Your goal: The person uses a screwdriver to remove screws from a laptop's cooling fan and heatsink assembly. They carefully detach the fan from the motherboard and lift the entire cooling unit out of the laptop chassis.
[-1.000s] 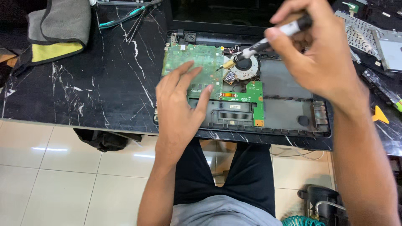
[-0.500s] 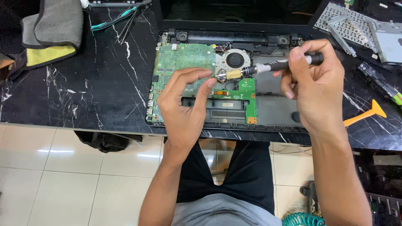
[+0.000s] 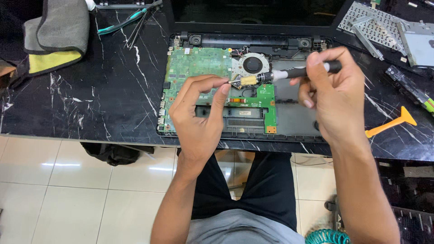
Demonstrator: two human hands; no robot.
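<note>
Bench: black marble bench is carrying an opened laptop base.
Left hand: pinching at the green motherboard.
Right hand: gripping a screwdriver, tip pointing toward nine o'clock.

An opened laptop base lies near the front edge of the black marble surface, its green circuit board and round fan bare. The right hand grips a screwdriver lying almost level, tip beside the fan. The left hand pinches a small part at that tip. An orange pry tool lies toward the right edge, a grey-and-yellow cloth at the far left corner.
</note>
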